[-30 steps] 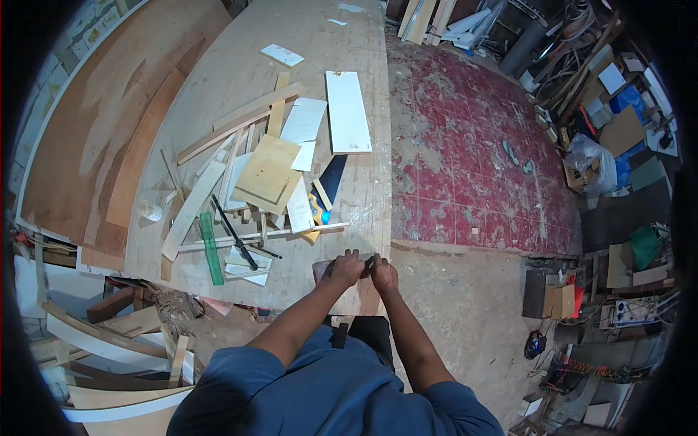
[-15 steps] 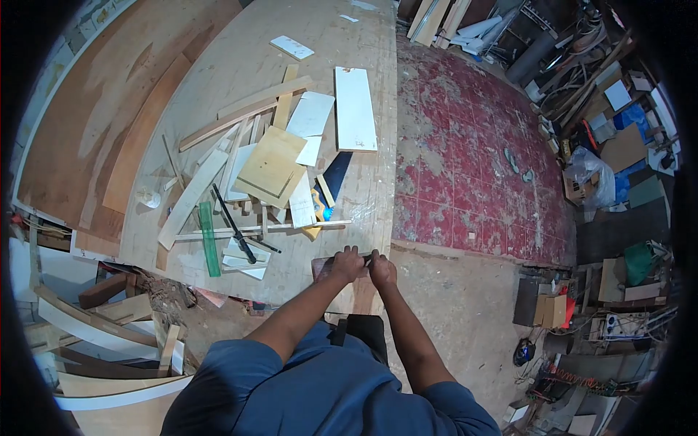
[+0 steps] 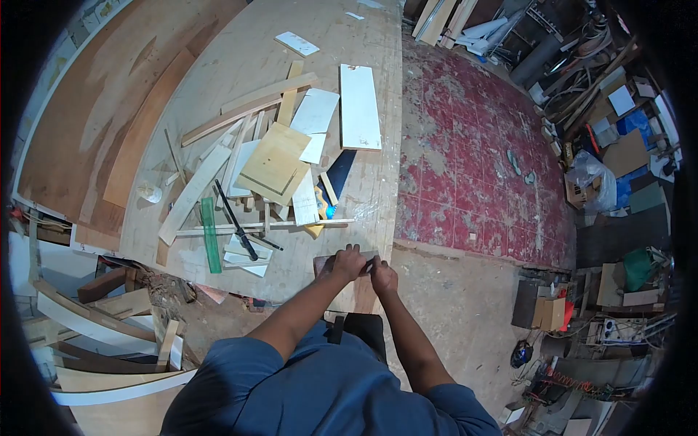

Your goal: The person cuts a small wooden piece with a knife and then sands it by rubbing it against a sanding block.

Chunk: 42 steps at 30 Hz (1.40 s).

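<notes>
A dark reddish-brown block (image 3: 323,264) lies flat near the front right corner of the wooden workbench (image 3: 291,280). My left hand (image 3: 349,262) rests over it, fingers curled down onto its top. Close beside it, at the block's right end, my right hand (image 3: 383,276) is closed in a pinch around something small and dark that I cannot make out. The two hands nearly touch. Beyond them a thin wooden strip (image 3: 338,221) lies across the bench, next to a yellow and blue tool (image 3: 324,207) partly covered by scraps.
Wood scraps, a square plywood piece (image 3: 275,161), a white board (image 3: 360,107), a green strip (image 3: 210,236) and a black rod (image 3: 234,218) lie on the bench. Red worn flooring (image 3: 480,152) extends right. Cartons (image 3: 550,314) stand further right, curved wooden parts (image 3: 98,330) lower left.
The view has shifted slightly, so the bench items appear a little to the right and higher. Both hands stay at the block, with only slight finger movement.
</notes>
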Tool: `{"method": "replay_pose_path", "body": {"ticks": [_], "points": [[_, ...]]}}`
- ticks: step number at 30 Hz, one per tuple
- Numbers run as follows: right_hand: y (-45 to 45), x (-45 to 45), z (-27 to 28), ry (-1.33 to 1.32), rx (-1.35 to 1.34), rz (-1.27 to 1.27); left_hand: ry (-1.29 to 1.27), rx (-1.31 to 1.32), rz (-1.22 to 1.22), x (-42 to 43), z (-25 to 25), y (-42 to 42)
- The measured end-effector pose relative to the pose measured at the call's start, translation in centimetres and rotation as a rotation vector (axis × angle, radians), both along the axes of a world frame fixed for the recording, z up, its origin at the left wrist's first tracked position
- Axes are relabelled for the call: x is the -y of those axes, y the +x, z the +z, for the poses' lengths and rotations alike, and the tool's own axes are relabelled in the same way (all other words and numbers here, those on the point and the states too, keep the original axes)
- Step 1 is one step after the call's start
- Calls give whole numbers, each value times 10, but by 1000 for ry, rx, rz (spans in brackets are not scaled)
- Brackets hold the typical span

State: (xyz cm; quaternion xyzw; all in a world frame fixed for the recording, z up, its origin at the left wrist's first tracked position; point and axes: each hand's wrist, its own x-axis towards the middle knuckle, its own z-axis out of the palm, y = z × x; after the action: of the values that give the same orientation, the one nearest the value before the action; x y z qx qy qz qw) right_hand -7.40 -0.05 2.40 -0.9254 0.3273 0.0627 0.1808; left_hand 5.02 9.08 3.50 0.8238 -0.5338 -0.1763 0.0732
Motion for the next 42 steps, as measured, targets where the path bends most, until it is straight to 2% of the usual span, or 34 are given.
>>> {"method": "replay_pose_path", "body": {"ticks": [1, 3, 6, 8, 10, 14, 15, 17, 18, 20, 24, 27, 29, 30, 31, 33, 34, 35, 37, 42], "points": [[-1, 3, 5, -1, -1, -6, -17, 28, -2, 1, -3, -2], [2, 14, 15, 65, -265, 165, -20, 25, -18, 1, -6, -2], [21, 23, 33, 26, -233, 122, -28, 34, -5, 4, -24, -4], [32, 28, 11, 1, -151, 72, -32, 40, 22, 7, -27, -4], [33, 18, 7, -18, -22, 7, 1, -14, 43, 5, -15, -3], [2, -4, -11, -17, 38, -12, 59, -96, -42, 3, 12, 2], [1, -2, -5, -19, 37, -17, 42, -72, -28, 2, 9, 0], [6, 6, 5, 46, -225, 104, 22, -45, -19, 1, 2, -1], [12, 8, 11, 45, -225, 99, -28, -14, -4, 0, -7, -2], [29, 12, 20, 30, -150, -66, -82, 22, 10, 3, -18, 0], [36, 6, -4, -12, 12, -103, 2, 17, -10, 1, -10, -3], [16, -4, -4, 59, 113, -131, -6, -11, -1, -4, -8, -1], [3, -5, 8, 98, 34, -68, -25, -16, 2, -5, -14, -4], [4, 1, 15, 125, -115, -48, -54, -22, -1, -7, -13, -5], [4, 8, 13, 121, -113, -53, -85, -26, -6, -8, -13, -4], [7, 20, 19, 118, -374, 259, -63, -39, -17, -8, -11, -3], [12, 22, 22, 124, -222, 191, -38, -52, -20, -5, -10, -2], [20, 25, 24, 118, -219, 193, -44, -48, -18, -2, -10, -1], [30, 23, 25, 108, -138, -8, -16, 34, -18, -4, -14, -4], [24, 23, 34, 82, -130, -69, -35, -10, -35, 0, -9, 3]]}}
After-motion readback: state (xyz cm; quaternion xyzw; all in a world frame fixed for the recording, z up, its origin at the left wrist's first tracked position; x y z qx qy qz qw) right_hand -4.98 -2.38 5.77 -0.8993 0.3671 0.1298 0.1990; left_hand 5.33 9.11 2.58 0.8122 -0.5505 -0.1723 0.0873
